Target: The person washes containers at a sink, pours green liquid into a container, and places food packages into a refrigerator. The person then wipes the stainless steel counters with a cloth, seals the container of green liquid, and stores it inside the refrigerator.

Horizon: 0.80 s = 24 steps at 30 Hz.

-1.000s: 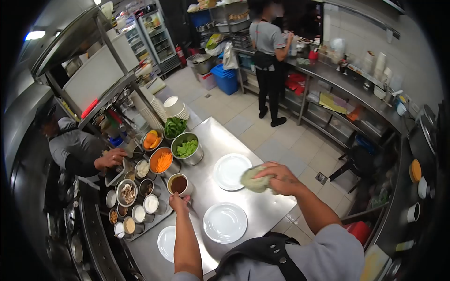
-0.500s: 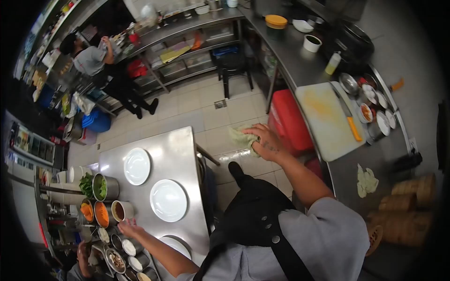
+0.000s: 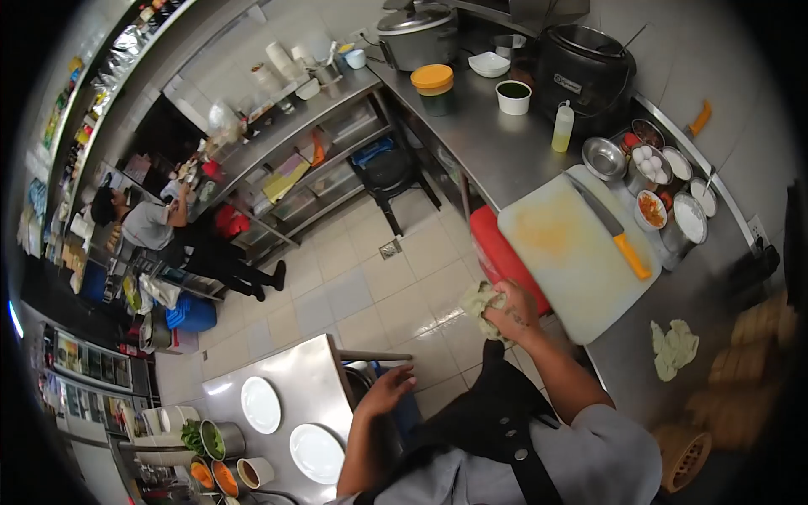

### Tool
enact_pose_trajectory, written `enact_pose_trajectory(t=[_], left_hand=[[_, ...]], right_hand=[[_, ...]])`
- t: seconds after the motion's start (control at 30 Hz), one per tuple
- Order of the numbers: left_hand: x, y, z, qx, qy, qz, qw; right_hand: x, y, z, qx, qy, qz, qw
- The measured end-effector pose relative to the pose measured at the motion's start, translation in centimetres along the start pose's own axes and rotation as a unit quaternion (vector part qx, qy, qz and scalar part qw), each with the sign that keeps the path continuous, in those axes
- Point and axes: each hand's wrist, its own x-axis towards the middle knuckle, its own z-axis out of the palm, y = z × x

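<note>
Gathered in my right hand (image 3: 515, 311) is a pale green cloth (image 3: 483, 305), held over the floor beside a red bin (image 3: 505, 257). My left hand (image 3: 387, 390) is empty, fingers apart, just past the edge of the steel table (image 3: 316, 358). Two white plates (image 3: 261, 405) (image 3: 317, 453) lie on that table. At its far left side are a tub of brown sauce (image 3: 255, 473), a pot of lettuce (image 3: 222, 440) and a pot of shredded carrot (image 3: 225, 479).
The right counter (image 3: 471, 139) holds a cutting board (image 3: 572, 252) with a knife (image 3: 619, 231), a squeeze bottle (image 3: 563, 128), small bowls and another cloth (image 3: 673, 348). A person (image 3: 156, 227) stands at the back counter. A black stool (image 3: 389, 181) is on the floor.
The view has swung right toward the counter. My left hand has left the sauce tub and moved to the table's near edge. The cloth has moved from beside a plate to over the floor.
</note>
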Motion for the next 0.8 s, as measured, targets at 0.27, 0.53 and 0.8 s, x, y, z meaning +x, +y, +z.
enact_pose_trajectory(t=[0.27, 0.53, 0.8], left_hand=[[11.3, 9.0, -6.7, 0.039, 0.143, 0.086, 0.985], [16.6, 4.8, -11.4, 0.086, 0.096, -0.015, 0.992], [24.7, -3.8, -20.4, 0.07, 0.104, -0.115, 0.985]], right_hand=[[15.5, -2.1, -4.9, 0.086, 0.097, -0.036, 0.991], [31.6, -0.2, -6.8, -0.18, 0.195, -0.133, 0.955], [40.6, 14.2, 2.0, -0.052, 0.05, 0.081, 0.994]])
